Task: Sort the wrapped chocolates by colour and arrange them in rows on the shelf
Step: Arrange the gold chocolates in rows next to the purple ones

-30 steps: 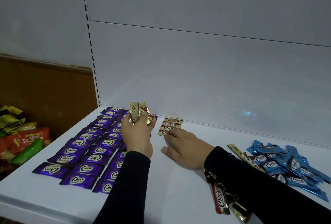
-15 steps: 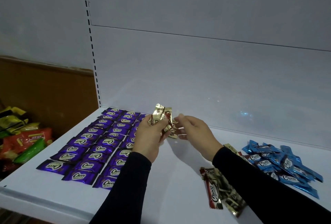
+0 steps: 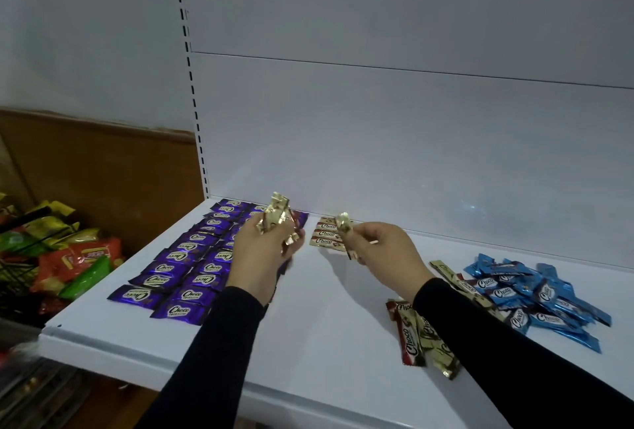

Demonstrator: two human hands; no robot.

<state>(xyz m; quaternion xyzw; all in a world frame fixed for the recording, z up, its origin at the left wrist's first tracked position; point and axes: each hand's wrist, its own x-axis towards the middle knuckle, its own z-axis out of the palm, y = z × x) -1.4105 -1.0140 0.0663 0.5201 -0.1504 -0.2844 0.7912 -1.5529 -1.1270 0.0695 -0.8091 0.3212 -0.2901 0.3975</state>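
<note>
1. Sorting is partly done on the white shelf [image 3: 308, 343]. Taking the short gold row [image 3: 327, 235] at the back of the shelf as landmark: purple chocolates [image 3: 192, 264] lie to its left in finished rows running front to back.
2. That gold row holds about three pieces so far, each lying flat with its long axis running left to right.
3. To its right, blue chocolates [image 3: 535, 295] sit in a loose unsorted heap; nearer the front, a small jumble of gold and red pieces [image 3: 422, 336] waits.
4. The left hand [image 3: 264, 253], just left of the gold row, grips a bunch of gold chocolates [image 3: 276, 217], fingers curled round them, ends sticking upward.
5. The right hand [image 3: 384, 250], just above and right of the row, pinches a single gold chocolate [image 3: 344, 229], held nearly upright, long axis roughly vertical.
6. Judging from this, the rest of the gold, then red and blue, remain to be laid out.
</note>
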